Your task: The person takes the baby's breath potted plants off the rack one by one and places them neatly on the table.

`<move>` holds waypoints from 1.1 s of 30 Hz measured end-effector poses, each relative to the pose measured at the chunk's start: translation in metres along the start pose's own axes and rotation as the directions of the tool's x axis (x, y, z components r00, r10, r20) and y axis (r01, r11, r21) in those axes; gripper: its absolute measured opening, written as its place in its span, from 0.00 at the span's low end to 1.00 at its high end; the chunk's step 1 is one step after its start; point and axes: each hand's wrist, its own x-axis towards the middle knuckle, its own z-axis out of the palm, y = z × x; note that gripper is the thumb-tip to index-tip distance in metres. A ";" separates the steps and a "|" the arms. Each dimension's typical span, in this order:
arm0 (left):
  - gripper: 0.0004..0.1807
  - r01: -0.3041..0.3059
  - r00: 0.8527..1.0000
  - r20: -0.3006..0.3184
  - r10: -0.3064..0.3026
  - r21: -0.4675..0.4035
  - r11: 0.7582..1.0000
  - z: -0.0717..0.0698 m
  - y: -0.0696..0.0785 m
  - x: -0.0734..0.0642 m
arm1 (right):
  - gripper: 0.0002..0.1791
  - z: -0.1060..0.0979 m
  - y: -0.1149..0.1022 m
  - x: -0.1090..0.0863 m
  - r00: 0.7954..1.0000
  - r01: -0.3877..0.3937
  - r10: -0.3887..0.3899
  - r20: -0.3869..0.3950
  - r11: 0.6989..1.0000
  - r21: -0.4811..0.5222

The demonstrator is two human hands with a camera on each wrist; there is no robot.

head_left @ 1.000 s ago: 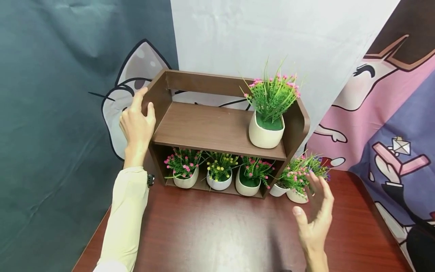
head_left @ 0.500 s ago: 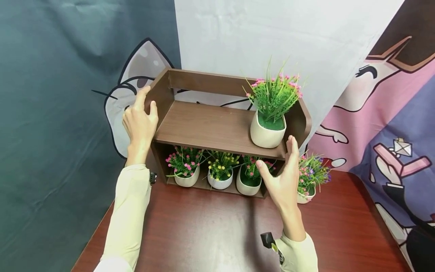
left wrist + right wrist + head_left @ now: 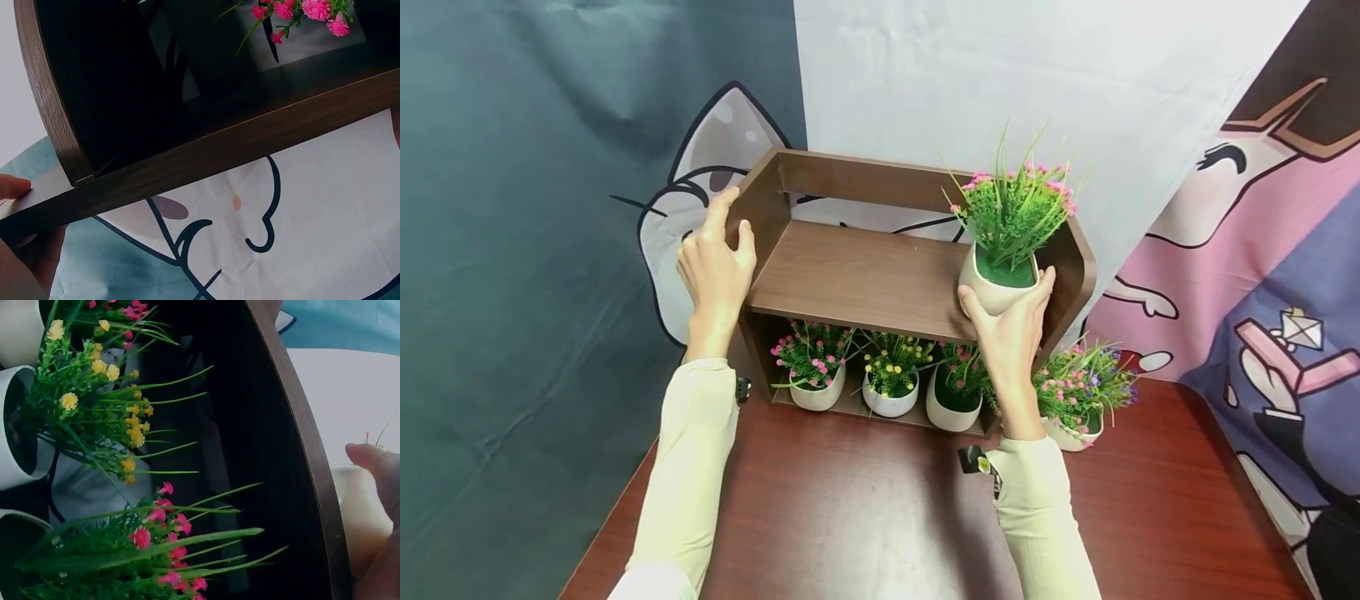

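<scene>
A two-tier brown wooden shelf stands against the fabric backdrop. My left hand holds its left side panel; in the left wrist view the thumb is on one side of the board and fingers on the other. On the upper tier's right end sits a potted plant with pink flowers in a cream pot. My right hand grips that pot from the front, thumb on its left and fingers round its right. The right wrist view shows the thumb against the pale pot.
The lower tier holds a pink-flowered pot, a yellow-flowered pot and another pink-flowered pot. Beside the shelf's right side, pink and purple flowers stand on the reddish table.
My right hand has moved left and up from beside the shelf to the upper pot and now grips it. The left hand has stayed on the side panel.
</scene>
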 end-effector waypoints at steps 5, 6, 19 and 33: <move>0.19 0.015 1.000 -0.003 -0.015 -0.009 1.000 0.002 0.001 -0.001 | 0.56 0.003 0.002 0.002 0.999 -0.012 0.011 -0.036 1.000 -0.020; 0.19 0.017 1.000 -0.006 -0.017 -0.012 1.000 0.002 0.001 -0.001 | 0.55 0.003 0.002 0.001 0.999 0.003 -0.003 -0.044 1.000 -0.021; 0.19 0.018 1.000 0.007 -0.018 -0.013 1.000 0.001 0.003 -0.001 | 0.52 -0.025 -0.003 -0.038 0.992 0.125 -0.125 0.007 0.992 0.029; 0.19 0.027 0.999 0.036 -0.026 -0.027 0.999 0.010 0.012 -0.002 | 0.51 -0.067 0.002 -0.063 0.990 0.132 -0.129 0.054 0.990 -0.043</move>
